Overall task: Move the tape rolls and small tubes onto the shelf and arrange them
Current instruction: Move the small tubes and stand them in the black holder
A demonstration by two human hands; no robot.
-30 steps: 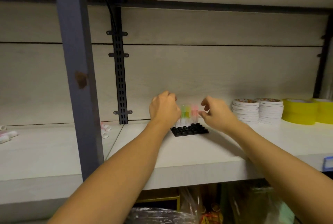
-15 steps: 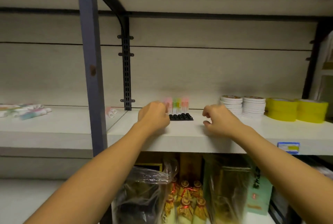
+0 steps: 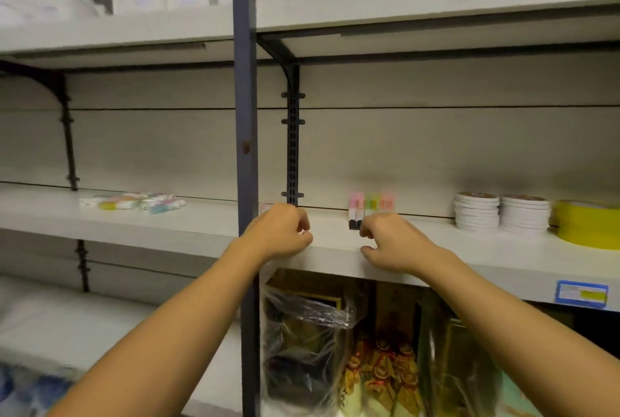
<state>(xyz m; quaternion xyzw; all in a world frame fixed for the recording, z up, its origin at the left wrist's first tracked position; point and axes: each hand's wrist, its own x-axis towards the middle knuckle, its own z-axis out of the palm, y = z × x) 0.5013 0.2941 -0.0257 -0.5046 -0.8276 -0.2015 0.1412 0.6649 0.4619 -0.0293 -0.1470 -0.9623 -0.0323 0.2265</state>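
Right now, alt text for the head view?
Two bare hands, left hand and right hand, hang loosely curled and empty at the front edge of a white shelf. Behind them stand pastel small tubes in a black holder; stacked white tape rolls and yellow tape rolls sit further right.

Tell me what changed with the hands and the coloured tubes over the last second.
Both hands drew back from the small upright pink, green and orange tubes in their black holder to the front edge of the white shelf. The left hand and right hand are now loosely curled, holding nothing. The camera view also pulled back. The tubes, white tape roll stacks and yellow tape rolls stayed put.
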